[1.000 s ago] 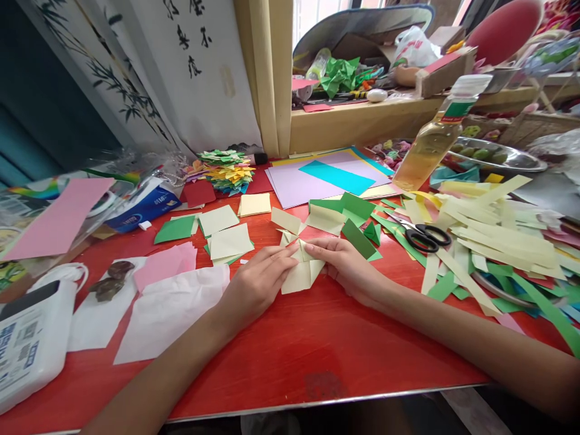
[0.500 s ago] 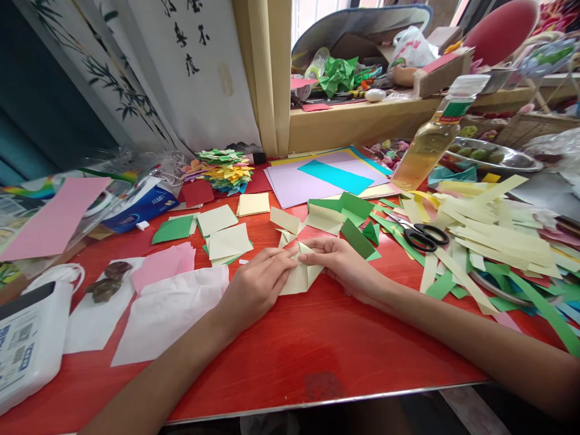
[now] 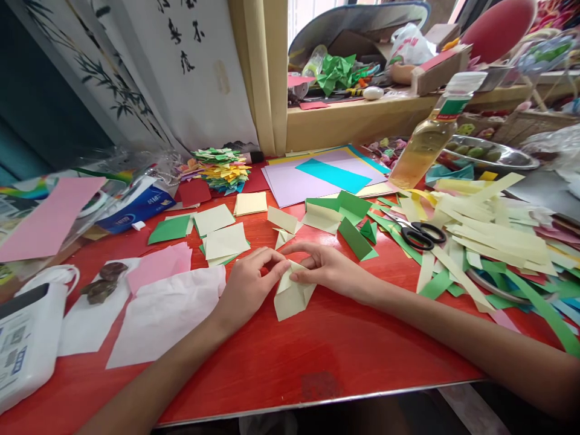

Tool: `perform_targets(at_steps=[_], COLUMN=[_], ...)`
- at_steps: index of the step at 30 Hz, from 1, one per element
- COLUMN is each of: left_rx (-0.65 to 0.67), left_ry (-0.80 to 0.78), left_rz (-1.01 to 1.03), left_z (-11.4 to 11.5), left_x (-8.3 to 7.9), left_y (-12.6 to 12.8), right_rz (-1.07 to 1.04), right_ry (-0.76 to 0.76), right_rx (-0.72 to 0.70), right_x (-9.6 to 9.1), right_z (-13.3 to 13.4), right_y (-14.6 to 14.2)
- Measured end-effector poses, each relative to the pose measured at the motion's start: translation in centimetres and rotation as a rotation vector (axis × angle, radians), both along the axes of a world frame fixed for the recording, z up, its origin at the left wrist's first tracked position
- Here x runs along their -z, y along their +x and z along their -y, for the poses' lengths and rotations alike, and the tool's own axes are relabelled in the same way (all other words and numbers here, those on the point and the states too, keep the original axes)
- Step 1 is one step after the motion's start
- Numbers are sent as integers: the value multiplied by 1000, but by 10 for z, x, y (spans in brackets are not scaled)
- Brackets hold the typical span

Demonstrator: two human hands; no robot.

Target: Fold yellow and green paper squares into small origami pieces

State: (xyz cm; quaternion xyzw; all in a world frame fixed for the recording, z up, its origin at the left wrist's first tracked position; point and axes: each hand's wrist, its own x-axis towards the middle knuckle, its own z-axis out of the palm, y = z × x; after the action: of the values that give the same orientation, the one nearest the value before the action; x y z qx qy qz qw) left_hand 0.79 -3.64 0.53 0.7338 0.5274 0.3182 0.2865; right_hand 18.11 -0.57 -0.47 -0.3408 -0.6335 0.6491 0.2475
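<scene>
Work at near-middle of red table (image 3: 254,374): pc of cream paper (image 3: 293,296), partly folded, was btwn both hands, nr the front edge. Creases & a diagonal fold line showed; near end stuck out toward the person, beyond the fingers.

Left hand (image 3: 254,281): thumb & index pinched the paper's upper L edge, other fingers curled in. Right hand (image 3: 328,272): thumb pressed flat on upper R part, index reaching out over the far side, apparently off the paper; remaining fingers bent behind, partly hidden. Couldn't tell how many layers were under the thumbs.

Step in hand, my read: shaping/pressing a fold at the paper's far end. Next move would call for lined-up edges, one hand steadying, the other running a thumb firmly along the crease; thin stock, prob. easy to skew if the L pinch slipped.

Nearby: small folded cream pc (image 3: 283,237) just beyond the fingertips; creased cream pc (image 3: 321,217) & folded green pc (image 3: 356,238) further off, to R. Cream squares (image 3: 225,241) w/ green under, L of the work; neat cream stack (image 3: 251,203) behind. Scissors (image 3: 422,235), black handles, lay by a heap of paper strips (image 3: 498,241), R side, well apart from hands.
</scene>
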Motion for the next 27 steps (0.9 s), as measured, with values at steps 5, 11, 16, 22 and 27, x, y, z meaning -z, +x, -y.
perform_targets(at_steps=[5, 11, 16, 22, 27], left_rx=[-12, -10, -53, -135, -205], left_ry=[-12, -54, -51, -37, -45], left_rz=[42, 47, 92, 134, 214], left_z=[0, -1, -2, 0, 0], left_x=[1, 3, 2, 1, 2], left_y=[3, 2, 0, 1, 0], right_rz=[101, -2, -185, -306, -158], right_ry=[131, 23, -159, -217, -84], right_rx=[14, 139, 232, 286, 221], right_x=[5, 3, 4, 8, 4], right_z=[1, 0, -2, -1, 1], right_y=[0, -1, -1, 0, -1])
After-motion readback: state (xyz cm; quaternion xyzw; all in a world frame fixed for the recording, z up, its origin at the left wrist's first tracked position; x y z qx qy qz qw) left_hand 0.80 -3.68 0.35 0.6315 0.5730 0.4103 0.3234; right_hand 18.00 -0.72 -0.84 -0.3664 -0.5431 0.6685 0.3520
